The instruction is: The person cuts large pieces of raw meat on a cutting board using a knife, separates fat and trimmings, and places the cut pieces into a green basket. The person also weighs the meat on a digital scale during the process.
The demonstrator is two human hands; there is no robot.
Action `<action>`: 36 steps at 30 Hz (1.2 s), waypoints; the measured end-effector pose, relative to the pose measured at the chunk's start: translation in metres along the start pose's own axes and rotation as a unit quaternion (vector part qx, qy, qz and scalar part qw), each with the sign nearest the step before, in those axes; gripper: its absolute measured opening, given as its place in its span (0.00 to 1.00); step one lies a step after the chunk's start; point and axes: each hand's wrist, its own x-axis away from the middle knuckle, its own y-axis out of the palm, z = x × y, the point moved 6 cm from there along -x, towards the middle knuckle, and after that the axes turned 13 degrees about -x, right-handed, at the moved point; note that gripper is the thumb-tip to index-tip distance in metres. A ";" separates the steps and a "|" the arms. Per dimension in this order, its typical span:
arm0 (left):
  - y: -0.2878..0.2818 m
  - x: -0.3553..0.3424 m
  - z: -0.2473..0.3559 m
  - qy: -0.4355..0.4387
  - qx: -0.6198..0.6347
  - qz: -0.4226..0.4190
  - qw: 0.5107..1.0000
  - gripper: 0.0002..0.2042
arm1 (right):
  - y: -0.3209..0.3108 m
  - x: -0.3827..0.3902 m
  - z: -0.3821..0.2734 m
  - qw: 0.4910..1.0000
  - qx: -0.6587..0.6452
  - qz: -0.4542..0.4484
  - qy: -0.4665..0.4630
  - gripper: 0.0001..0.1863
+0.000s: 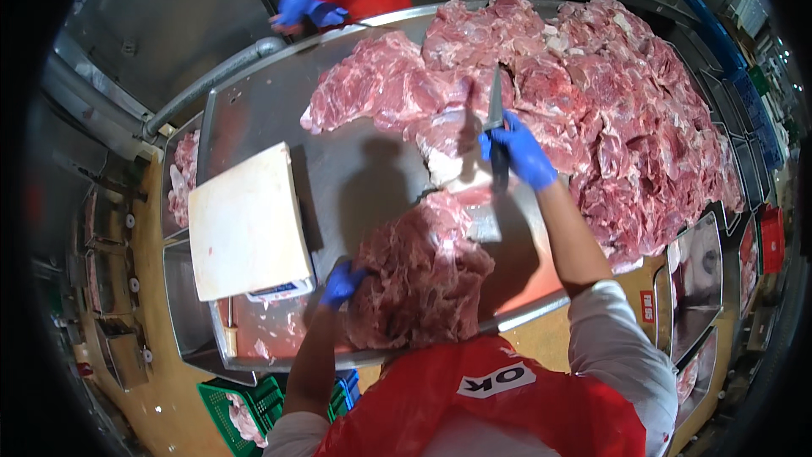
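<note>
Two gloved hands divide our work: right hand point(523, 152) grips a knife point(496, 114) pointing far, while left hand point(341, 283) clasps the near meat slab point(419, 275), lying left of the blade.

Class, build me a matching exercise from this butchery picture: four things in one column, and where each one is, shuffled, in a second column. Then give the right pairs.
1. knife
2. white scale
3. left hand
4. green crate

A. against the near meat heap
B. under the table's edge, on the floor
C. in the right hand
D. on the steel table, left side

Pairs: 1-C, 2-D, 3-A, 4-B
</note>
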 end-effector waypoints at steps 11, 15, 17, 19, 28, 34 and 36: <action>0.005 0.008 -0.030 -0.109 -0.108 0.049 0.987 0.29 | -0.089 -0.403 -0.035 0.981 0.164 0.101 -0.017 0.06; -0.003 0.001 -0.010 -0.142 -0.129 0.015 0.981 0.30 | -0.117 -0.509 -0.030 0.783 0.596 0.067 -0.165 0.08; 0.012 0.022 -0.048 -0.173 -0.098 0.035 0.979 0.31 | -0.081 -0.521 -0.010 0.767 0.626 0.041 -0.137 0.10; 0.012 0.018 -0.052 -0.180 -0.105 0.035 0.977 0.34 | -0.093 -0.536 -0.019 0.720 0.681 -0.005 -0.130 0.11; -0.003 -0.005 -0.018 -0.150 -0.066 0.039 0.986 0.31 | -0.113 -0.578 -0.046 0.719 0.690 0.082 -0.035 0.22; -0.002 0.006 -0.014 -0.179 -0.034 0.049 0.982 0.30 | -0.126 -0.605 -0.046 0.692 0.719 0.057 0.012 0.22; 0.001 0.014 -0.010 -0.180 -0.060 0.058 0.980 0.30 | -0.120 -0.615 -0.016 0.633 0.774 -0.006 0.007 0.18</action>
